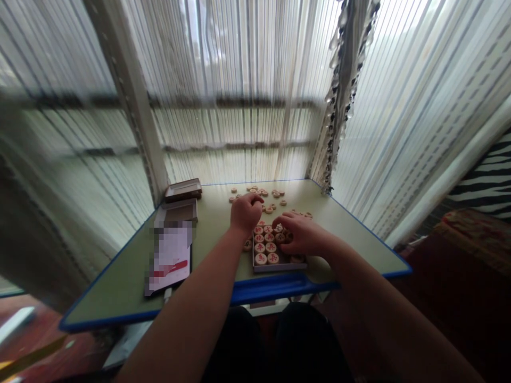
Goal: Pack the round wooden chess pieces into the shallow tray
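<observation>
A small tray (pixel 279 267) near the table's front edge holds rows of round wooden game discs (pixel 265 247) with red marks. My right hand (pixel 298 233) rests over the tray's right side, fingers curled down onto a disc among the rows. My left hand (pixel 245 211) hovers just behind the tray with its fingers closed; what it holds is hidden. More loose discs (pixel 272 194) lie scattered farther back on the pale green table (pixel 215 250).
An open box (pixel 182 189) and its other half (pixel 178 211) lie at the table's left rear. A white sheet with a red mark (pixel 171 259) lies in front of them. Sheer curtains surround the table. A zebra-patterned cushion (pixel 489 181) is at the right.
</observation>
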{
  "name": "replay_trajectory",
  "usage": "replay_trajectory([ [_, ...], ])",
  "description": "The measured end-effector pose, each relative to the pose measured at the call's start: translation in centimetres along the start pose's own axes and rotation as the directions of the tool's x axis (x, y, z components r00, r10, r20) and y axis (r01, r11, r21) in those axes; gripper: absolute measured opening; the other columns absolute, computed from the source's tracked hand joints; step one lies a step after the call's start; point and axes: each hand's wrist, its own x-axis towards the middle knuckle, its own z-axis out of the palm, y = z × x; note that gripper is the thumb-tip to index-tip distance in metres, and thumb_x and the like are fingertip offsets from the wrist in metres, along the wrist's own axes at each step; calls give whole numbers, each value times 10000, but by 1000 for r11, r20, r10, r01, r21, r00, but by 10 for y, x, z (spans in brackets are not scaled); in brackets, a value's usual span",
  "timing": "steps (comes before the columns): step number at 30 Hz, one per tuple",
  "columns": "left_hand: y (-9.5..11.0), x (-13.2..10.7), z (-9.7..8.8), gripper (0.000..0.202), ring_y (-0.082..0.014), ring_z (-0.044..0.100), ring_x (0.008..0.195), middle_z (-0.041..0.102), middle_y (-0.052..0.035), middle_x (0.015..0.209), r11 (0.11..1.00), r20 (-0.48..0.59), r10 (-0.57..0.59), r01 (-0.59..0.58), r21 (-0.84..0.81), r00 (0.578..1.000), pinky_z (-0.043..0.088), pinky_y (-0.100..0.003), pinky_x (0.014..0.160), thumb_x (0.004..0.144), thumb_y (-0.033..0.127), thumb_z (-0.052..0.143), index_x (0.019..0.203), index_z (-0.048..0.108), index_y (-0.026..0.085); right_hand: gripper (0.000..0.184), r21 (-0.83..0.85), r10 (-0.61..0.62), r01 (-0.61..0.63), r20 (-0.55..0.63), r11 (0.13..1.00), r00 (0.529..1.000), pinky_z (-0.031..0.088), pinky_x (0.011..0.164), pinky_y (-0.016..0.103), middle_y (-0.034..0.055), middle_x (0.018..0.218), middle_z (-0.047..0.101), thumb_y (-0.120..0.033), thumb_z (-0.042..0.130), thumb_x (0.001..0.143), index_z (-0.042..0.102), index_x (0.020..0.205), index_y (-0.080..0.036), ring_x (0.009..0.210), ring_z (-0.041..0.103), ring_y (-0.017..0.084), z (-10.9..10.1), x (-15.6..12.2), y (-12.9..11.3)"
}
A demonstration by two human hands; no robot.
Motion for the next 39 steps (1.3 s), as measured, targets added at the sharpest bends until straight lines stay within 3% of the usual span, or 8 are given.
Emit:
replay_trajectory([
  [13, -2, -1, 0, 226, -141, 590, 647, 646, -9, 631, 1000, -29, -7, 8, 21, 1000, 449, -259, 668, 667, 156, 425, 668, 649, 181, 338, 67, 0, 3, -44, 998, 999, 375, 756, 308, 45, 885, 562, -332, 648, 637, 596, 948, -212, 865, 494, 203, -8, -2, 4],
  [16, -1, -1, -2, 226, -147, 598, 658, 648, -8, 629, 999, -29, -23, 24, 40, 999, 451, -259, 677, 664, 158, 430, 669, 654, 188, 264, 171, 118, -96, -127, 981, 985, 381, 661, 269, 22, 775, 551, -351, 559, 730, 611, 935, -192, 701, 494, 144, -14, -6, 12],
  [20, 1, -3, -4, 236, -155, 604, 676, 651, -15, 632, 999, -13, 0, 0, 50, 1000, 451, -251, 671, 666, 159, 428, 673, 662, 192, 285, 250, 361, -304, -224, 919, 905, 401, 615, 261, 22, 736, 556, -347, 467, 793, 625, 963, -182, 621, 502, 128, -12, -29, 27],
  [23, 2, -4, -4, 238, -157, 603, 679, 653, -18, 636, 998, -22, 18, -17, 55, 1000, 451, -245, 664, 666, 158, 430, 673, 664, 196, 283, 85, 428, -437, -434, 895, 793, 403, 782, 327, 76, 921, 577, -344, 521, 754, 642, 963, -196, 835, 527, 198, -1, -53, 30],
  [24, 2, -4, -4, 237, -157, 603, 680, 653, -19, 638, 998, -27, 22, -21, 57, 999, 451, -244, 665, 666, 158, 431, 676, 665, 196, 319, 36, 429, -462, -443, 886, 787, 388, 823, 346, 87, 963, 579, -357, 542, 740, 634, 1001, -199, 889, 517, 219, 3, -60, 30],
  [29, 3, -8, -6, 241, -155, 597, 656, 649, -22, 622, 993, -16, 65, -63, 96, 998, 447, -248, 675, 676, 157, 429, 681, 667, 195, 288, -56, 417, -454, -309, 889, 855, 360, 868, 346, 67, 993, 614, -326, 520, 758, 635, 994, -206, 921, 505, 217, 11, -75, 19],
  [35, 2, -12, -9, 248, -164, 598, 658, 640, -25, 597, 982, -29, 107, -101, 161, 994, 444, -262, 696, 680, 153, 423, 676, 666, 203, 205, -4, 420, -443, -310, 896, 853, 383, 819, 315, 58, 897, 639, -301, 508, 758, 642, 866, -190, 865, 529, 194, 9, -70, 16],
  [39, -1, -12, -9, 248, -173, 600, 676, 658, -36, 642, 977, -35, 119, -111, 184, 992, 443, -267, 695, 669, 149, 427, 666, 669, 202, 202, 55, 476, -485, -316, 873, 821, 404, 753, 297, 50, 821, 658, -309, 519, 742, 663, 821, -192, 790, 557, 185, 8, -69, 21],
])
